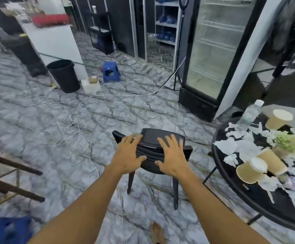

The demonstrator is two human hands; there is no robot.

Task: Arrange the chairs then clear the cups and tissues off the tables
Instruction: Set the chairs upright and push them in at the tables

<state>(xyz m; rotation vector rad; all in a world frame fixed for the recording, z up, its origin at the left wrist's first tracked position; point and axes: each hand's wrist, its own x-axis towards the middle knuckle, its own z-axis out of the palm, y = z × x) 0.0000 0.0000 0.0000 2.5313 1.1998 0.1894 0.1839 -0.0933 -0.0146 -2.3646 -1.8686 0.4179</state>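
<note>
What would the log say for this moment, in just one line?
step: arranging chairs | left hand: rests on chair back | right hand: rests on it too | table: cups, tissues, bottle not cleared

You've got 2 hands in view: left hand [131,155] & right hand [173,157]. 1 black chair [153,137]. 1 round table [231,180]. Paper cups, 3 clear: back cup [279,120], front cup [248,171], middle cup [273,163]; poss. more by the greenery, can't tell. 1 water bottle [250,113]. Tissues [227,147]: too many scraps to count. 1 blue stool [111,71], 1 black bin [65,74], 1 glass-door fridge [213,50].
</note>
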